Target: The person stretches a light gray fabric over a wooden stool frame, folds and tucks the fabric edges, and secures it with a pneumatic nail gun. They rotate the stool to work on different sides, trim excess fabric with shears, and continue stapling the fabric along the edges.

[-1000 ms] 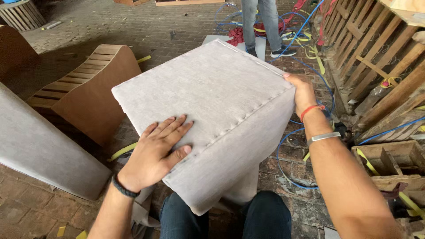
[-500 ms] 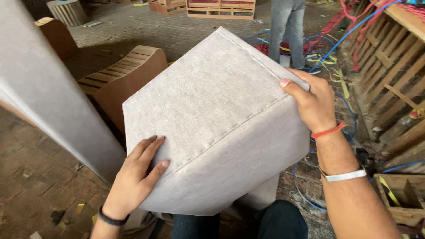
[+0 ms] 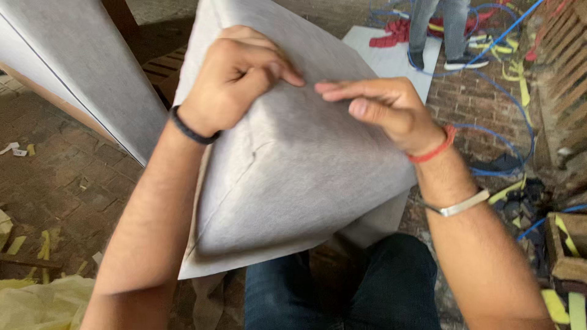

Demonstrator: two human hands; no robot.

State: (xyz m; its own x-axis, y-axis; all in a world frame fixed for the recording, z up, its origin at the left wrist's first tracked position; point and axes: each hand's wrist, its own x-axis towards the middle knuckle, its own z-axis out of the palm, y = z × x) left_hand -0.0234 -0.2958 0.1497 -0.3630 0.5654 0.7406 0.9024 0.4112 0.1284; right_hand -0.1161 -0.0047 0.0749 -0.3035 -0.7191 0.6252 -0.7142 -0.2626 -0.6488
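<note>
Head view: grey panel (image 3: 73, 73) flanks cushion (image 3: 293, 177); legs (image 3: 446, 30) beyond.

A tall grey panel (image 3: 73, 67) walls off the left; blue cable (image 3: 507, 140) and another person's legs (image 3: 440, 30) crowd the brick floor (image 3: 67, 189) beyond the grey cushion (image 3: 293, 165).

Cushion block (image 3: 293, 165): grey woven cloth, matt, fine-grained. Floor (image 3: 67, 177): rough brick. Crate (image 3: 565, 250): bare, coarse wood. Cable (image 3: 507, 131): smooth blue plastic.
</note>
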